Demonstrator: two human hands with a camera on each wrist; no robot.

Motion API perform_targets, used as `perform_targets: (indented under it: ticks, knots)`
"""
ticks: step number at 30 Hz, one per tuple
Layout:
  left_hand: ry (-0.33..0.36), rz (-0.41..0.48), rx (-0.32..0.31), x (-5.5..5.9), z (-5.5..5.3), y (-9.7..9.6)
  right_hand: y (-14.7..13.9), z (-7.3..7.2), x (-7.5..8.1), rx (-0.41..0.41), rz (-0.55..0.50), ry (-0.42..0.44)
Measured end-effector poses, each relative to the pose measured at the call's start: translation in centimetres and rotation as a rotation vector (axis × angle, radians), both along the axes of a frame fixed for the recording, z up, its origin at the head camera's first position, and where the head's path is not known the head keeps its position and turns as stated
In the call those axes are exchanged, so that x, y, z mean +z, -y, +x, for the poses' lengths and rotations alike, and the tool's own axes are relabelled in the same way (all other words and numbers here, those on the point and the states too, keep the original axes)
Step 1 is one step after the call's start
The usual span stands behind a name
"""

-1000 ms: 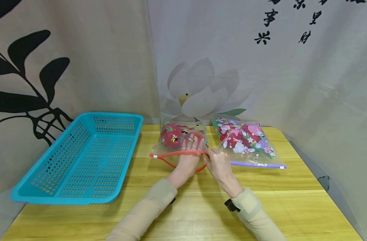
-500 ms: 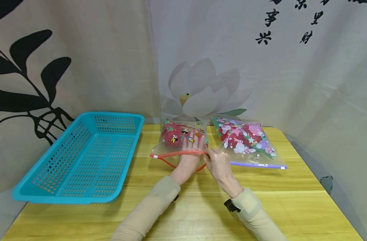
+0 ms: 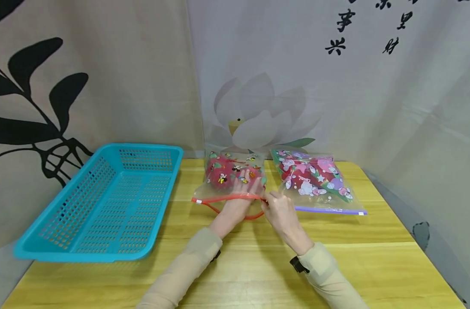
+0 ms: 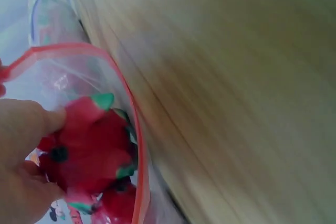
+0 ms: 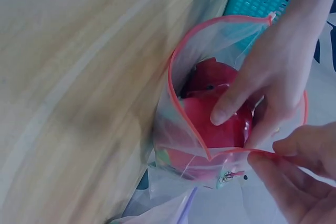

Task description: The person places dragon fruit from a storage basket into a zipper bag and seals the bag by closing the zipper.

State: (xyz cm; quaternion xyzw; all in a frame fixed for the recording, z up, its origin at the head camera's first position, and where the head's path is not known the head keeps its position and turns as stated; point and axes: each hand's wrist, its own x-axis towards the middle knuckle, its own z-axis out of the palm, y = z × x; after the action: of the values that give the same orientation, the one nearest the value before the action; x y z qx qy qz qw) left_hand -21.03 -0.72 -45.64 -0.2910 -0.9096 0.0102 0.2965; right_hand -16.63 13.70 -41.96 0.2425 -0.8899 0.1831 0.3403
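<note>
A clear zip bag with a red rim [image 3: 206, 200] and cartoon prints lies at the table's middle, its mouth spread apart. Inside are red fruits with green tips, which look like dragon fruits [image 4: 89, 148]. My left hand [image 3: 240, 195] reaches through the mouth. Its thumb and fingers grip one dragon fruit from two sides, as both wrist views show; the fingertips are partly hidden behind the fruit. With thumb and fingers, my right hand [image 3: 279, 212] pinches the right end of the red rim, also seen in the right wrist view.
A blue perforated plastic basket [image 3: 154, 240] stands on the left of the wooden table [image 3: 258, 274]. To the right lies a second zip bag [image 3: 316, 180] with a purple rim and red and green contents. A printed cloth [image 3: 142, 86] hangs behind.
My left hand has shifted slightly within the bag, its forearm moving a little left and towards me. My right hand keeps its place at the rim.
</note>
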Motion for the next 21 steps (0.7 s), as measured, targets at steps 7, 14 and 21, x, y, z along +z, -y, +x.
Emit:
perform_targets:
  ticks: [7, 14, 21]
  knots:
    - [-0.004, -0.041, 0.008, 0.0, 1.3, 1.2, -0.4, -0.2, 0.0, -0.004, 0.016, -0.013]
    - [0.210, -0.024, 0.012, 1.9, 4.0, 3.6, -1.1, -0.6, -0.3, 0.047, 0.065, -0.077]
    - [0.033, 0.154, -0.101, 3.0, 5.0, 6.7, -1.8, -1.0, -0.8, 0.126, 0.134, -0.105]
